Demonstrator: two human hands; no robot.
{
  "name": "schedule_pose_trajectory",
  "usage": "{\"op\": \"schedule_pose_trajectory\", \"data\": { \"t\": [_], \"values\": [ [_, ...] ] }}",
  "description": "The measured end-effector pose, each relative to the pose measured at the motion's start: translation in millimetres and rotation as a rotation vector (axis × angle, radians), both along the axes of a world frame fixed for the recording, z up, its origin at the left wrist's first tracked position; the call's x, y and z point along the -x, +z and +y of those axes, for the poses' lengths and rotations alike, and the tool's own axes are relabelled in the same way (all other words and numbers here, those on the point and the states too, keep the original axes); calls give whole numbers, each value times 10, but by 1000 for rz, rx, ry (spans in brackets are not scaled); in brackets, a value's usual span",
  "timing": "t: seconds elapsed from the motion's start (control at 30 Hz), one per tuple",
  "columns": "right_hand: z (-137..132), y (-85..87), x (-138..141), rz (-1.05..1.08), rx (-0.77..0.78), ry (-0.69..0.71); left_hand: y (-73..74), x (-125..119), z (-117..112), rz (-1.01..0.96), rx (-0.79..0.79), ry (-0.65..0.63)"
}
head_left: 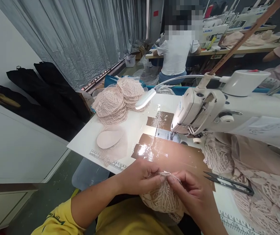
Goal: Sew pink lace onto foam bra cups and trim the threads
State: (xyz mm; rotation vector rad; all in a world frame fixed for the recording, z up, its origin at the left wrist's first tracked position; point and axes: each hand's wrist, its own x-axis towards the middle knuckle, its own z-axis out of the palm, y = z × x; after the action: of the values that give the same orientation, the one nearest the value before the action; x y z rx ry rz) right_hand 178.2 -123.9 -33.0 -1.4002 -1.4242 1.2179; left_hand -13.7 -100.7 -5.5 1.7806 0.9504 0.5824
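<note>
A beige lace bra cup (165, 197) hangs over the front edge of the table, close to my body. Its upper edge is pinched by my left hand (146, 178) on one side and by my right hand (189, 187) on the other, thumbs almost meeting. Behind the hands, the sewing machine (228, 104) stands with its lamp lit over the needle plate (164, 133). To the right of my right hand lies a pair of black thread snips (229, 182). The cup's lower part sags below the hands.
Two stacks of lace cups (110, 104) stand at the table's back left. A smooth cup pad (110, 137) rests on sheer fabric nearer the front. More lace fabric (269, 182) is heaped at right. A person in a white shirt (175, 54) sits beyond, near other sewing machines.
</note>
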Motion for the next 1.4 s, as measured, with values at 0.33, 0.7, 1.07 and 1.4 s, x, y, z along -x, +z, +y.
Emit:
{"op": "schedule_pose_trajectory", "data": {
  "t": [0.33, 0.7, 1.07, 1.4],
  "values": [
    [46, 185, -37, -101, -123, 113, 55, -24, 84, 41, -50, -104],
    [112, 178, -35, -57, -57, 121, -51, 4, 137, -56, 93, -106],
    [149, 227, -78, -38, 36, 169, -4, -12, 211, -75, 73, -169],
    [204, 159, -9, 242, 264, 104, -206, -134, 216, -350, 305, -92]
  ]
}}
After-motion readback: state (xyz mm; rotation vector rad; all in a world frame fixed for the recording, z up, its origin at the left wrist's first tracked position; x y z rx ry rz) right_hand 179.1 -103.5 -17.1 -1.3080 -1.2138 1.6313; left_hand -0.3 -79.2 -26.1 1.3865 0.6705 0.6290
